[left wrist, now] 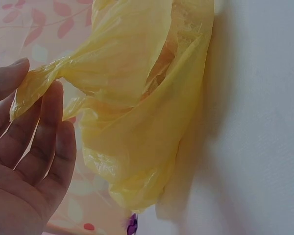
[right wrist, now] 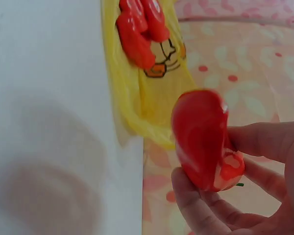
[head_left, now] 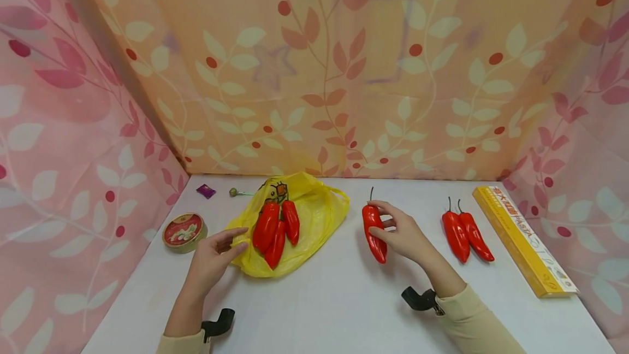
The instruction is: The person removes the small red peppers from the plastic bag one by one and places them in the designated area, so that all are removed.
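Observation:
My left hand (head_left: 212, 260) pinches a twisted edge of the yellow plastic bag (head_left: 314, 228) between thumb and fingers; the left wrist view shows this handle-like end (left wrist: 36, 88) up close. On the flattened bag lie three glossy red peppers (head_left: 267, 225), over a printed cartoon figure. To the right of the bag, my right hand (head_left: 404, 234) holds another red pepper (head_left: 374, 236) by its sides, stem pointing away. In the right wrist view that pepper (right wrist: 201, 137) sits between thumb and fingers, above the white tabletop.
Two more red peppers (head_left: 457, 236) lie at the right, beside a long yellow pasta box (head_left: 523, 242). A round red-topped tin (head_left: 184, 231) stands left of the bag. Behind it are a purple wrapped sweet (head_left: 206, 191) and a lollipop (head_left: 233, 192). Patterned curtains (head_left: 334, 70) surround the table.

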The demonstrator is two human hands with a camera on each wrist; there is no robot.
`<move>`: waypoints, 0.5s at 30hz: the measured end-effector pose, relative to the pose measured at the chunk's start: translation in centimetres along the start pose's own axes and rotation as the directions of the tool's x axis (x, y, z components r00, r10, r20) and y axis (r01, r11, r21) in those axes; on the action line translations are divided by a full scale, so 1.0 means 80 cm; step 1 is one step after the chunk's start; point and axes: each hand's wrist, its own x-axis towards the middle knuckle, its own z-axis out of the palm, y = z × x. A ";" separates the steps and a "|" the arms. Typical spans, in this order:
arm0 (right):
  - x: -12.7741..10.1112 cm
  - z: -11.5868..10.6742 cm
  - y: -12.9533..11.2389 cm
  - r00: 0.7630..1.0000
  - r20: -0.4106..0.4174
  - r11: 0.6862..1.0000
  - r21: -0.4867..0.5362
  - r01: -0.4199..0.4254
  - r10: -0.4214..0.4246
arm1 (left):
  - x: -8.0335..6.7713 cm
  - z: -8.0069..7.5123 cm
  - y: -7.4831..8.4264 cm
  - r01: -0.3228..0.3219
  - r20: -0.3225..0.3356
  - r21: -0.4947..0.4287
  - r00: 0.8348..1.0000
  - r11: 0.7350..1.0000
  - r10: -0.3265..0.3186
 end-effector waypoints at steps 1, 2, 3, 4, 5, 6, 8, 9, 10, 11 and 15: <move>-0.002 -0.006 0.003 1.000 -0.012 1.000 -0.012 -0.007 0.007 | 0.000 0.000 0.000 0.002 0.000 -0.002 1.000 1.000 -0.002; -0.004 -0.011 0.006 1.000 -0.022 1.000 -0.025 -0.011 0.011 | 0.000 0.000 0.000 0.004 0.001 -0.005 1.000 1.000 -0.004; -0.005 -0.016 0.010 0.999 -0.034 0.999 -0.039 -0.016 0.014 | 0.000 0.000 0.000 0.005 0.001 -0.006 1.000 1.000 -0.005; -0.006 -0.021 0.014 0.999 -0.046 0.998 -0.056 -0.017 0.015 | 0.000 0.000 0.001 0.007 0.000 -0.007 1.000 1.000 -0.007; -0.007 -0.025 0.018 0.998 -0.056 0.997 -0.072 -0.017 0.013 | 0.000 0.000 0.001 0.008 0.000 -0.009 1.000 1.000 -0.008; -0.008 -0.029 0.023 0.998 -0.064 0.996 -0.086 -0.016 0.011 | 0.000 0.000 0.001 0.010 0.000 -0.007 1.000 1.000 -0.010; -0.009 -0.037 0.032 0.997 -0.080 0.994 -0.107 -0.015 0.006 | 0.000 -0.001 0.001 0.010 0.000 -0.006 1.000 1.000 -0.010; -0.009 -0.041 0.036 0.996 -0.087 0.993 -0.116 -0.012 0.002 | 0.000 -0.001 0.001 0.010 0.000 -0.005 1.000 1.000 -0.010; -0.010 -0.046 0.041 0.996 -0.092 0.992 -0.124 -0.008 -0.003 | 0.000 -0.001 0.001 0.009 0.001 -0.005 1.000 1.000 -0.009; -0.011 -0.050 0.046 0.995 -0.096 0.991 -0.131 -0.010 -0.003 | 0.000 -0.001 0.001 0.008 0.002 -0.005 1.000 1.000 -0.008; -0.015 -0.067 0.062 0.994 -0.109 0.985 -0.167 -0.037 0.019 | 0.000 -0.001 0.000 0.001 0.003 -0.007 1.000 1.000 -0.001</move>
